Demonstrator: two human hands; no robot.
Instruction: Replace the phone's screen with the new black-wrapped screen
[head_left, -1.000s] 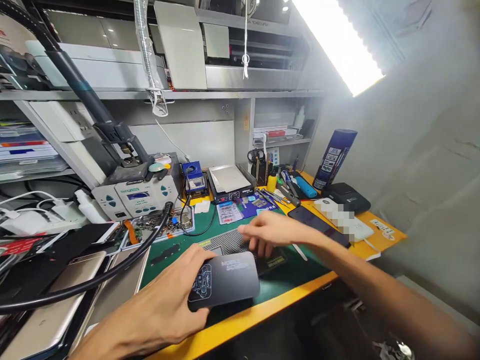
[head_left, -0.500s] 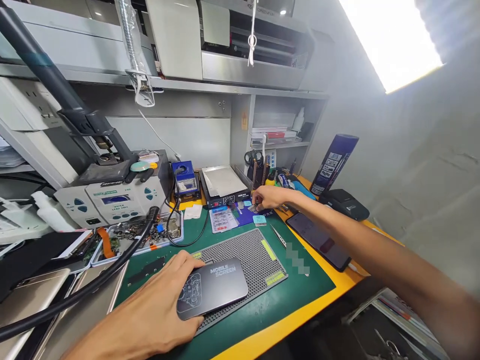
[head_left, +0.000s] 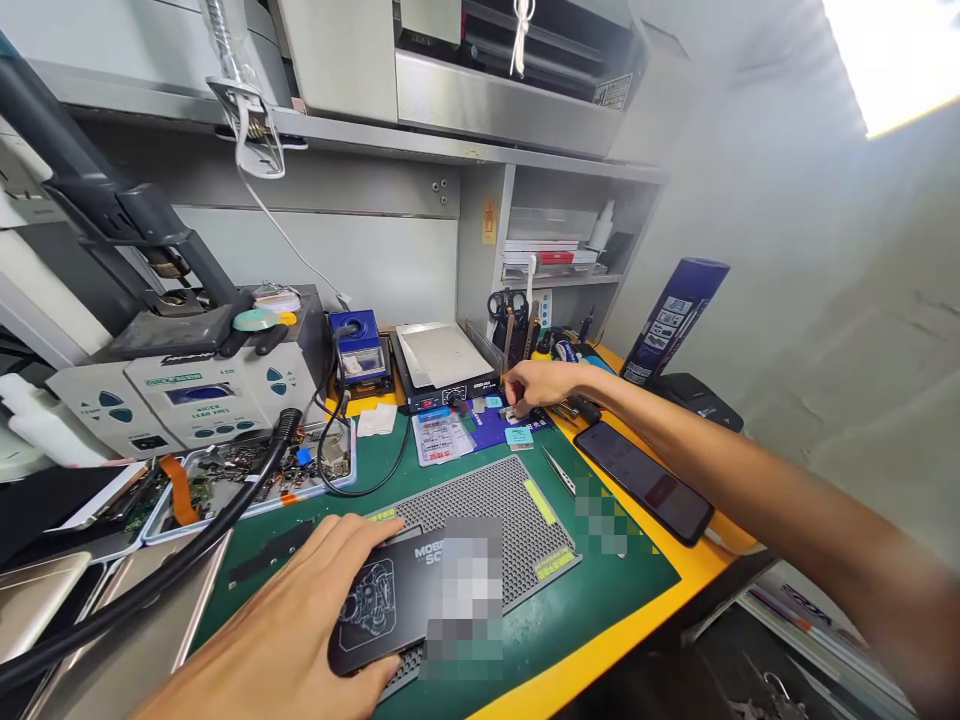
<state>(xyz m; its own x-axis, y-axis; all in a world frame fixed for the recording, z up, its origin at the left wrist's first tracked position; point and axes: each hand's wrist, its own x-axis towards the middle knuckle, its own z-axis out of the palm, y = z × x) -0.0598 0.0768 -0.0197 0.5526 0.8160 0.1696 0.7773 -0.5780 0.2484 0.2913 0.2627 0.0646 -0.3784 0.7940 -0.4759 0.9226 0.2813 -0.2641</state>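
My left hand (head_left: 292,620) grips a flat black case (head_left: 371,595) by its left end, fingers over the top edge and thumb at the bottom edge. Its lid carries the words "MOBILE SCREEN" and a line drawing; the right part is blurred out. The case is over a grey perforated mat (head_left: 517,500). At the back of the desk, my right hand (head_left: 546,384) is closed with its fingertips pointing down at a purple sheet (head_left: 489,430). Whatever it pinches is too small to make out. Nearby are a small light-blue labelled piece (head_left: 519,437) and metal tweezers (head_left: 558,470).
A dark phone (head_left: 645,482) lies under my right forearm. Behind the mat stands a hot plate (head_left: 444,360), with a blue soldering stand (head_left: 361,350) beside it. On the left are a rework station (head_left: 202,390), its black hose (head_left: 225,535) and a parts tray (head_left: 343,455).
The view has shifted slightly. My left hand and the case sit a little lower and further left in the picture. My right hand stays at the purple sheet.
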